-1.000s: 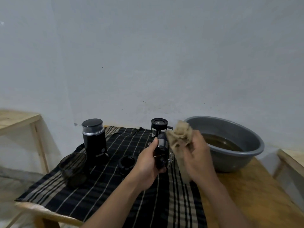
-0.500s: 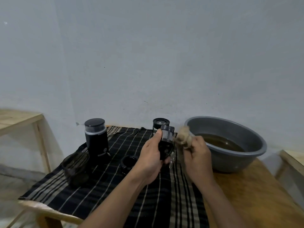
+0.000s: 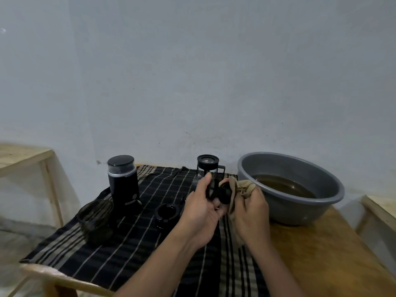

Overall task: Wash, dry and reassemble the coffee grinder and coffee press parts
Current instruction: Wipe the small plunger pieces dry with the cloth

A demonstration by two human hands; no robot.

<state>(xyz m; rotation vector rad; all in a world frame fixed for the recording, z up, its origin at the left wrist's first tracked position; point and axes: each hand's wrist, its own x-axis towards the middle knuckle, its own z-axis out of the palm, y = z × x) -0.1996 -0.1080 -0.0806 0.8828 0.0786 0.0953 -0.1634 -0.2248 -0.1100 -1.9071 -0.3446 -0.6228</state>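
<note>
A wooden table [image 3: 321,254] carries a black striped cloth [image 3: 128,254] over its left part and a grey basin [image 3: 300,211] of brownish water on the bare wood at the right. On the cloth, the black coffee grinder [image 3: 124,189] stands upright with its lid on at the back left. The glass coffee press [image 3: 207,166] stands upright at the back, just behind the hands. A dark clear cup [image 3: 94,219] sits in front of the grinder, and a black ring [image 3: 167,213] lies between it and the hands.

The left hand [image 3: 201,211] is held above the cloth, thumb up and fingers curled round a small black part [image 3: 225,194]. The right hand [image 3: 250,211] is just beside it, fingers bunched round a beige rag [image 3: 242,189], whose tail hangs down below the palm.

The part sits between the two hands, in front of the press and left of the basin. Its rounded dark face turns to the right, towards the rag, which touches it on that side. Its long axis appears to run roughly left to right, out of the left palm, though the fingers hide most of it. The right hand is therefore the one placed to wipe, and the step looks like drying. The likely next wipe goes across that exposed face while the left hand turns the part.
</note>
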